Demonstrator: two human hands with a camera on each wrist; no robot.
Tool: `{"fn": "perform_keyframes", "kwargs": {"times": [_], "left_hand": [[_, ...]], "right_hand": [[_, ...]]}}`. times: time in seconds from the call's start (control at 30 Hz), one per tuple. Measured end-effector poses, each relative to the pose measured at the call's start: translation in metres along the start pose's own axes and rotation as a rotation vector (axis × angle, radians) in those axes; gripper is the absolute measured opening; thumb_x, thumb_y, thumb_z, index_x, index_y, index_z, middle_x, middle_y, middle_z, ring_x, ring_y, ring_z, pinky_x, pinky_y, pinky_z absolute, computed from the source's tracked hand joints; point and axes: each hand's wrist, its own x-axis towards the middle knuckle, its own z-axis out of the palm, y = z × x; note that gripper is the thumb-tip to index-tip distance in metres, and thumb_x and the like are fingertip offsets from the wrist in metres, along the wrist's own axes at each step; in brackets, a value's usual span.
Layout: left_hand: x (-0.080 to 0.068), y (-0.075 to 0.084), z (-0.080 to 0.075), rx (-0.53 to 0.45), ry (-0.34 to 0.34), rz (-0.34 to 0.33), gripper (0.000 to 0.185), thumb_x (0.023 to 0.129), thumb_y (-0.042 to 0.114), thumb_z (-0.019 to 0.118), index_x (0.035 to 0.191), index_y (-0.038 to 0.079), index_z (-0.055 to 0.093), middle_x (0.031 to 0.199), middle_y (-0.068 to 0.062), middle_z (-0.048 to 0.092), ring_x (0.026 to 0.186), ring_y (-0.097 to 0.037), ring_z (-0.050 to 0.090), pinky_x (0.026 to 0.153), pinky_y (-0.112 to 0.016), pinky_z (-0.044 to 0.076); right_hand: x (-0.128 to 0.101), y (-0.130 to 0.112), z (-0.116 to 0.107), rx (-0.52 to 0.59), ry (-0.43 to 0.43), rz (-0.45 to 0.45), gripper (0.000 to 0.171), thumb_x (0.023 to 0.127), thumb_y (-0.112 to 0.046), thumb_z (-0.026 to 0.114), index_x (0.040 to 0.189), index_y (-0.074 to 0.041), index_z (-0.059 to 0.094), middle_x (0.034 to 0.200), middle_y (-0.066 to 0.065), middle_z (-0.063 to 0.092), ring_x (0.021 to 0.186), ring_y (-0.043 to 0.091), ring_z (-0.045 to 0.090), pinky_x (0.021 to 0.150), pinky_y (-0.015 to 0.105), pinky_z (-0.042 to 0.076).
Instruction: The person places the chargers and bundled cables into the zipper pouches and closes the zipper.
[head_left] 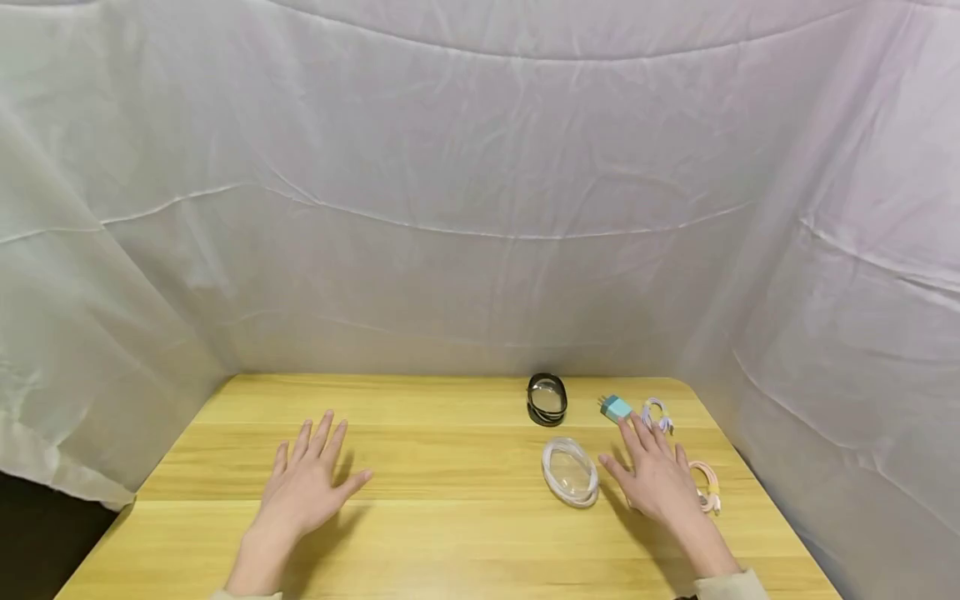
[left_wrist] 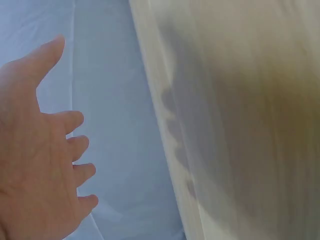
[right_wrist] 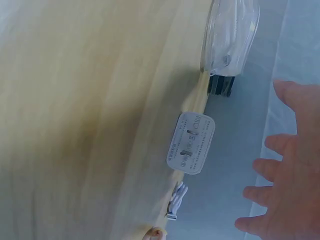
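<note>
My left hand (head_left: 302, 490) hovers palm down over the left half of the wooden table, its fingers spread and nothing in them. On the right side my right hand (head_left: 658, 479) holds nothing either; its fingers are extended above the table. Just left of its thumb lies a clear oval pouch with a white rim (head_left: 570, 472). A blue plug charger (head_left: 616, 407) sits beyond the fingertips, its two prongs facing left. Close to those fingertips is a coiled lilac cable (head_left: 656, 419), partly covered by them. A coiled pink cable (head_left: 710, 492) lies right of the hand, partly hidden.
Farther back, near the table's rear edge, is a clear oval pouch with a black rim (head_left: 547, 400). Pale cloth curtains (head_left: 480, 292) hang behind the wooden table (head_left: 450, 542) and along both sides.
</note>
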Motion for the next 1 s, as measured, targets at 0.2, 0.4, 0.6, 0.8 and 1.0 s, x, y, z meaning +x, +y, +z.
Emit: {"fn": "perform_keyframes", "kwargs": {"times": [0.2,0.4,0.6,0.8,1.0], "left_hand": [[0.006,0.014,0.001,-0.028,-0.003,0.026,0.092,0.099,0.067,0.053,0.163,0.005,0.030,0.172,-0.019,0.013,0.155,-0.050,0.009,0.119,-0.076,0.004],[0.014,0.029,0.002,-0.043,-0.002,0.050,0.090,0.100,0.065,0.054,0.164,0.007,0.027,0.173,-0.016,0.012,0.157,-0.047,0.008,0.121,-0.073,0.004],[0.023,0.046,0.010,-0.067,-0.010,0.100,0.091,0.099,0.064,0.056,0.164,0.008,0.027,0.173,-0.013,0.011,0.158,-0.045,0.008,0.123,-0.070,0.005],[0.034,0.064,0.020,-0.069,-0.006,0.171,0.090,0.099,0.064,0.057,0.165,0.010,0.028,0.172,-0.013,0.013,0.157,-0.044,0.010,0.124,-0.068,0.007],[0.045,0.084,0.028,-0.058,-0.060,0.220,0.090,0.099,0.065,0.055,0.166,0.013,0.025,0.173,-0.009,0.009,0.158,-0.040,0.007,0.125,-0.065,0.006]], "right_hand": [[-0.001,-0.005,-0.003,0.005,0.034,-0.031,0.080,0.104,-0.057,0.053,0.163,-0.007,0.031,0.169,0.022,0.022,0.152,0.054,0.019,0.115,0.081,0.010],[-0.005,-0.015,-0.002,0.032,0.058,-0.101,0.079,0.103,-0.052,0.058,0.162,-0.006,0.033,0.168,0.021,0.026,0.150,0.055,0.024,0.116,0.079,0.014],[-0.011,-0.023,0.004,0.028,0.052,-0.134,0.078,0.102,-0.050,0.062,0.161,-0.007,0.036,0.169,0.017,0.026,0.151,0.052,0.025,0.117,0.076,0.015],[-0.015,-0.028,0.010,0.009,0.054,-0.169,0.080,0.100,-0.050,0.065,0.161,-0.008,0.036,0.167,0.017,0.030,0.149,0.049,0.032,0.117,0.075,0.018],[-0.020,-0.033,0.015,-0.009,0.030,-0.187,0.083,0.097,-0.053,0.067,0.161,-0.009,0.037,0.166,0.017,0.033,0.146,0.049,0.037,0.116,0.075,0.022]]}}
